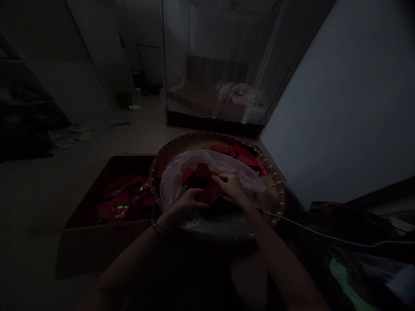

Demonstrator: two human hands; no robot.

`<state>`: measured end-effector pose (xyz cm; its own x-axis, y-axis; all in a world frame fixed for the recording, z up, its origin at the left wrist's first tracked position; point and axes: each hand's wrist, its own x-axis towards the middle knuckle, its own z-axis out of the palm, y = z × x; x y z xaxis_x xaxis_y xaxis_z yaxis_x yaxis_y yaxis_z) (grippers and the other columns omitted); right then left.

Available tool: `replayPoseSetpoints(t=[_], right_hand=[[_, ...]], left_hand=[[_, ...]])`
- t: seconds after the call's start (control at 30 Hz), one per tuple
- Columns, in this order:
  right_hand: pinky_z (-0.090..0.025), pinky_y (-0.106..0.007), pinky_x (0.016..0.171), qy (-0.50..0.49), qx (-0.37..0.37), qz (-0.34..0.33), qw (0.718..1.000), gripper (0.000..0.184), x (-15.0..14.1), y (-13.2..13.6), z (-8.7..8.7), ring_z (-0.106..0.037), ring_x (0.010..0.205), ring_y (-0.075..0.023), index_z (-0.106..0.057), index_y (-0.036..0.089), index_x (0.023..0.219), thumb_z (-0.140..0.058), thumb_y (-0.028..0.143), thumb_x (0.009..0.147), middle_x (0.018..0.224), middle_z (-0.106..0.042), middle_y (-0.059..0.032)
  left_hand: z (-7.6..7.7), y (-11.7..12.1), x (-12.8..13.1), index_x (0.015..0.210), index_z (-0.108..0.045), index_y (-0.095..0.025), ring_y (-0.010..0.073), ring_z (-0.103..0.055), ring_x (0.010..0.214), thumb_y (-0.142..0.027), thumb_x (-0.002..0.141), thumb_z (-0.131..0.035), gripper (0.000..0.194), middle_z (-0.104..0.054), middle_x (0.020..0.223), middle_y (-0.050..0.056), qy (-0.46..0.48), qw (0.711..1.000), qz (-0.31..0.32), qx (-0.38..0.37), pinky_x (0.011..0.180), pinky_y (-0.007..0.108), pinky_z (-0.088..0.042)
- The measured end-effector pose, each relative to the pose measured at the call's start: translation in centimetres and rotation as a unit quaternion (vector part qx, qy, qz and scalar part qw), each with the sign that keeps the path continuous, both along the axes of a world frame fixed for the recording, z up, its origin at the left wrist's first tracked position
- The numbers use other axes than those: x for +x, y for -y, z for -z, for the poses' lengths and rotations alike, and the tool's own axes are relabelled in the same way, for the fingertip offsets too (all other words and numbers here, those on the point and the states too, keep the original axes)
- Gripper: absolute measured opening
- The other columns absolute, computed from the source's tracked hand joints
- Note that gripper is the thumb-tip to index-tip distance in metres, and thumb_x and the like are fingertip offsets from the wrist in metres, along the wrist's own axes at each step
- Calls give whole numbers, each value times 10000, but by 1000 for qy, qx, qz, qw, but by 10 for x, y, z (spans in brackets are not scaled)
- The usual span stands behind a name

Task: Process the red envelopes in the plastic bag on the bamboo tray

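Pinching the red packet with both hands, you've got its long axis slanting from left hand to right hand, right end farther from the near edge of the tray.

A dimly lit home bedroom is indicated: 1 bed is enclosed by a sheer mosquito net, rumpled pink bedding is seen through it, and the space is bounded by a plain wall.
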<state>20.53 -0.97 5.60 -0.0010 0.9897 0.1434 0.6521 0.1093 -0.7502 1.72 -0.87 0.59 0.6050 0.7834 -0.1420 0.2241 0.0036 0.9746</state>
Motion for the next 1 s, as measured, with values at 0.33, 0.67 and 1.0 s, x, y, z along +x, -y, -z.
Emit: replayPoseSetpoints(t=[0.33, 0.67, 1.0], right_hand=[[-360, -260, 605, 47, 95, 7, 994, 408, -1, 14, -6, -498, 607, -142, -572, 185, 647, -407, 476, 878, 631, -585, -26], [-445, -290, 765, -54, -25, 2, 998, 527, 24, 13, 14, -604, 818, -185, -658, 182, 920, -204, 450, 930, 842, -669, -53], [-414, -349, 869, 310, -125, -74, 939, 541, 65, 44, 59, -564, 1042, -293, -593, 133, 1169, -715, 264, 658, 1107, -623, -167]], left_hand=[[-10, 5, -2, 1044, -627, -112, 127, -564, 693, -279, 584, -776, 511, -663, 821, 11, 47, 996, 63, -29, 623, 201, -409], [0, 18, 13, 902, -621, -90, 131, -609, 568, -408, 627, -758, 443, -655, 709, 42, 172, 957, -43, -230, 555, 238, -466], [-3, 12, 6, 1030, -576, -140, 198, -688, 739, -357, 672, -742, 451, -649, 1097, 144, 159, 951, -64, -256, 542, 249, -521]])
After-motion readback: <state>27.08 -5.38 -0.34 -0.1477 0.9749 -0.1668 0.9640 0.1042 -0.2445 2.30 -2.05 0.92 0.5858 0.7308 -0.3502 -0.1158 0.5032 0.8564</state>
